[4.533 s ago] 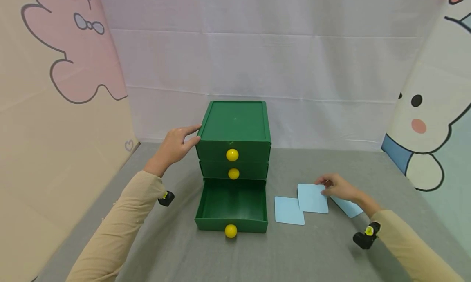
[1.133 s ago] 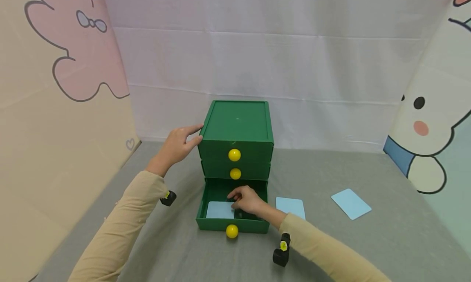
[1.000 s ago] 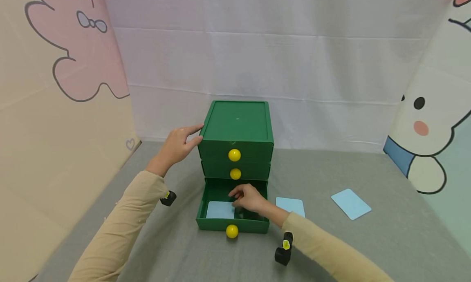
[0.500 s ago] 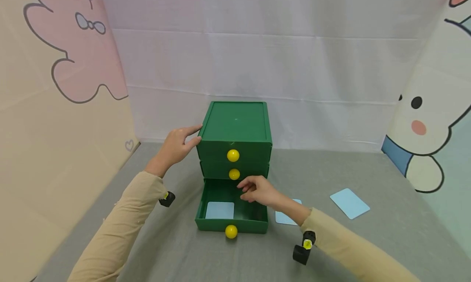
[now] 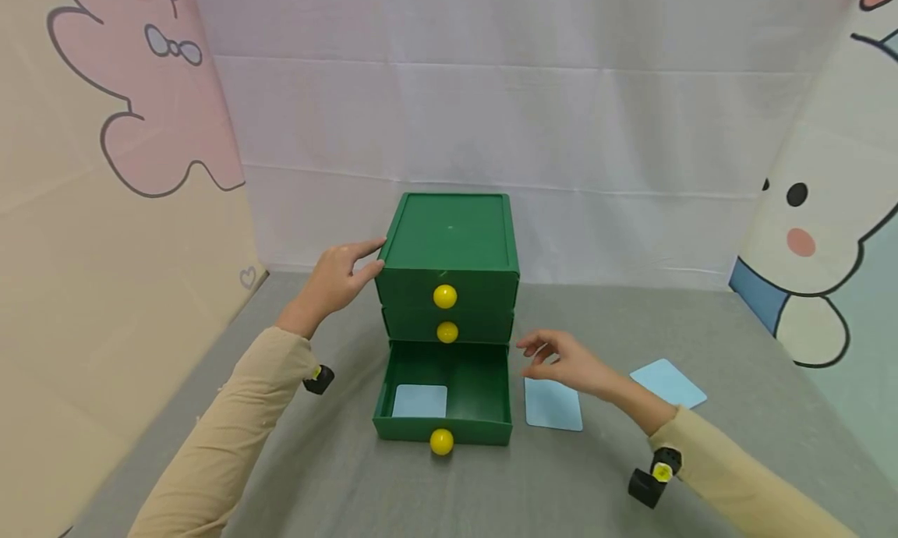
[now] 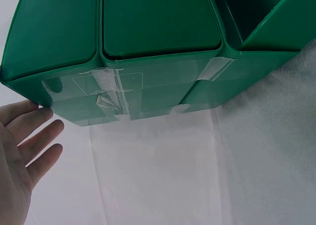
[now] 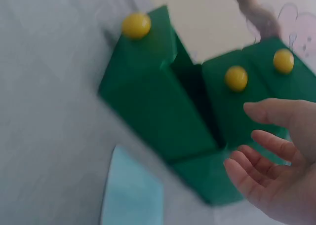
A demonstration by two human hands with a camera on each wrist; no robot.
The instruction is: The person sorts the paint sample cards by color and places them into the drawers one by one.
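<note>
A green drawer cabinet (image 5: 449, 234) with yellow round knobs stands mid-table. Its bottom drawer (image 5: 484, 431) is pulled out, and one light blue square card (image 5: 419, 401) lies inside at the front left. My left hand (image 5: 333, 279) touches the cabinet's upper left edge with fingertips and thumb; in the left wrist view the fingers (image 6: 37, 153) are spread against its side. My right hand (image 5: 568, 359), fingers loosely bent and holding nothing, hovers right of the drawer. It overlaps the top of a second blue card (image 5: 554, 405) on the table. A third card (image 5: 669, 382) lies farther right, partly behind the wrist.
The two upper drawers (image 5: 410, 323) are closed. Grey cloth (image 5: 316, 476) covers the table. A white curtain (image 5: 491, 125) hangs behind, with cartoon-printed panels at the left (image 5: 126, 234) and right (image 5: 863, 413).
One blue card has gone from the table into the bottom drawer. My right hand has left that card and moved right, out of the drawer. My left hand stays on the cabinet.
</note>
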